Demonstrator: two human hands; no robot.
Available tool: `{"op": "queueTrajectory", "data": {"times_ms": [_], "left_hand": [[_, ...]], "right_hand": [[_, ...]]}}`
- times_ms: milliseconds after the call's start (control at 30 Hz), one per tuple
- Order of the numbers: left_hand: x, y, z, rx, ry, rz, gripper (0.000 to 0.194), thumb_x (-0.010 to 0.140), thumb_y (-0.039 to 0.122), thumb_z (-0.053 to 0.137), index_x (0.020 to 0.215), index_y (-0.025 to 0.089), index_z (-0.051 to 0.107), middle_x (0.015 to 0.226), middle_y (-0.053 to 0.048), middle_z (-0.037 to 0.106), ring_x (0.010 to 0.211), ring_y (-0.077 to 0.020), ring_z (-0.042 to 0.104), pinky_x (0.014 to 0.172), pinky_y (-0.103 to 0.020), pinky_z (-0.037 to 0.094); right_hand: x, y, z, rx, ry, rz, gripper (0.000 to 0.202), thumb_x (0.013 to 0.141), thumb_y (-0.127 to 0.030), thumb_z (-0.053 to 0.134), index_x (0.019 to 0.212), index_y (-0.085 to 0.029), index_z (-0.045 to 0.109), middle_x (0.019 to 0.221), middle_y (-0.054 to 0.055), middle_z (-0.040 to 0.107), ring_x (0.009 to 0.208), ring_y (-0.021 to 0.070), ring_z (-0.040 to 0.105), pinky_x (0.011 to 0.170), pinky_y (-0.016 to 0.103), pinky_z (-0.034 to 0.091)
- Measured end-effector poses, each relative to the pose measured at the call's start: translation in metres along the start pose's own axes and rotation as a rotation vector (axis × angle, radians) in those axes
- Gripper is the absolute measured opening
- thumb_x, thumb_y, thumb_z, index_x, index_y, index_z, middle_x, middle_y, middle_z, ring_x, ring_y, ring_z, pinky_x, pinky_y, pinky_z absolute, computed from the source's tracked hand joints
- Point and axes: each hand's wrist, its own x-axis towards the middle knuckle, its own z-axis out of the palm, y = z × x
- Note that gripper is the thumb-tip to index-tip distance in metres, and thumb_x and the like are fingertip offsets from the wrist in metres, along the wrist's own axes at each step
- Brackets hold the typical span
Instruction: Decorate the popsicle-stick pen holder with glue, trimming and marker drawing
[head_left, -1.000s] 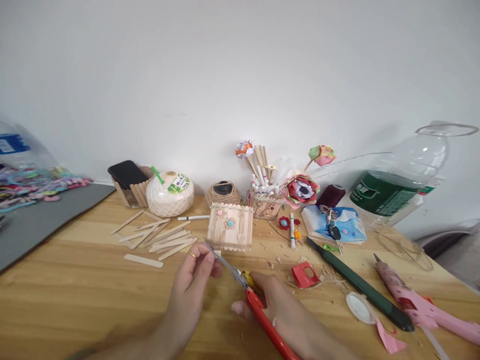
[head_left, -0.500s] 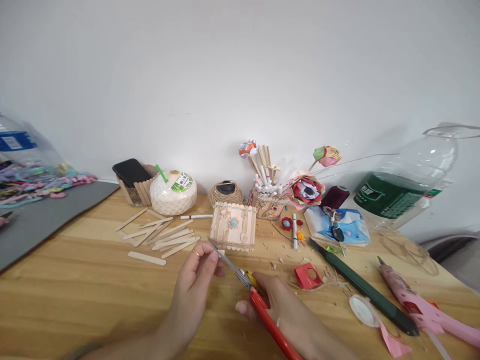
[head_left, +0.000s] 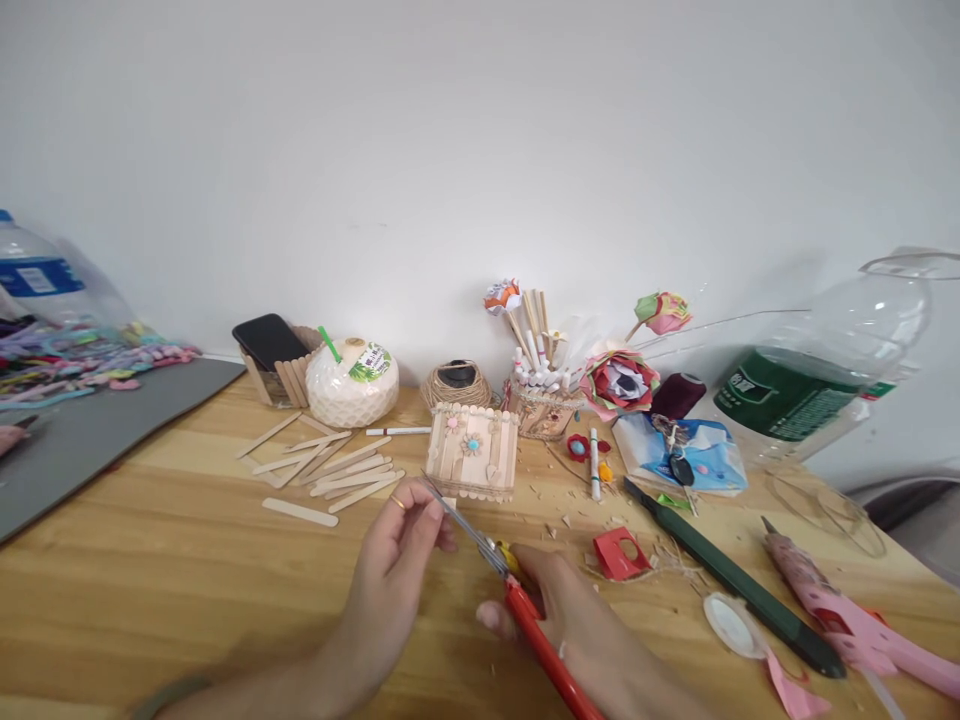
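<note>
My right hand [head_left: 562,610] is wrapped round red-handled pliers or scissors [head_left: 536,625], whose thin metal tip points up and left to my left hand. Thumb and fingers of my left hand [head_left: 405,535] are pinched together at that tip; whatever small thing they hold is too small to make out. Just beyond them stands a craft-stick panel [head_left: 472,455] with a blue-centred flower and a pink one. Loose craft sticks [head_left: 360,475] lie to the left. A yellow bit shows by the tool's joint, partly hidden by my right hand.
Behind are a phone [head_left: 270,343] in a stick holder, a white coconut [head_left: 352,390], twine [head_left: 456,388] and paper flowers [head_left: 621,383]. On the right lie a red scrap [head_left: 621,553], a dark green tool [head_left: 735,575], a pink glue gun [head_left: 847,625] and a large bottle [head_left: 802,385].
The whole view has shifted slightly, so things appear a little further right. My hands and the red-handled tool keep nearly the same pose.
</note>
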Motion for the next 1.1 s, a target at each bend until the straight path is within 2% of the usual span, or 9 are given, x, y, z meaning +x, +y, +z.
{"op": "queueTrajectory", "data": {"times_ms": [267,533,733,933,1100], "left_hand": [[0.003,0.001,0.002,-0.188,-0.006,-0.119,0.024,0.079,0.04,0.059,0.071,0.018,0.055,0.063,0.002,0.056,0.063,-0.0138,0.053,0.065,-0.025,0.045],[0.006,0.003,0.002,-0.27,0.03,-0.171,0.022,0.069,0.036,0.069,0.069,0.016,0.06,0.061,0.002,0.058,0.062,-0.0133,0.054,0.065,-0.025,0.046],[0.005,0.008,0.002,-0.318,0.046,-0.176,0.021,0.069,0.034,0.07,0.07,0.015,0.06,0.061,0.001,0.06,0.062,-0.0135,0.055,0.065,-0.026,0.046],[0.007,0.01,0.002,-0.295,0.04,-0.152,0.018,0.07,0.031,0.068,0.068,0.015,0.06,0.062,0.001,0.06,0.062,-0.0135,0.054,0.064,-0.025,0.045],[0.008,0.013,0.001,-0.229,0.016,-0.119,0.016,0.071,0.029,0.064,0.063,0.016,0.057,0.059,0.003,0.057,0.061,-0.0123,0.052,0.062,-0.023,0.043]], "right_hand": [[0.005,0.004,-0.002,0.027,-0.002,-0.092,0.039,0.079,-0.054,0.053,0.075,-0.016,0.049,0.064,-0.003,0.043,0.059,0.0126,0.034,0.053,0.025,0.028],[0.007,0.006,-0.002,-0.066,0.045,-0.075,0.043,0.077,-0.059,0.052,0.07,-0.017,0.046,0.062,-0.003,0.042,0.058,0.0134,0.035,0.053,0.025,0.026],[0.005,0.004,-0.002,-0.058,0.04,-0.123,0.042,0.079,-0.058,0.051,0.067,-0.019,0.042,0.061,-0.004,0.041,0.057,0.0124,0.034,0.052,0.024,0.025],[0.006,0.003,-0.003,-0.032,0.006,-0.108,0.047,0.076,-0.065,0.049,0.068,-0.019,0.043,0.061,-0.003,0.042,0.057,0.0128,0.034,0.053,0.025,0.027],[0.006,0.004,-0.003,0.002,-0.017,-0.153,0.052,0.075,-0.071,0.044,0.069,-0.019,0.044,0.064,-0.001,0.043,0.06,0.0143,0.037,0.054,0.026,0.028]]}}
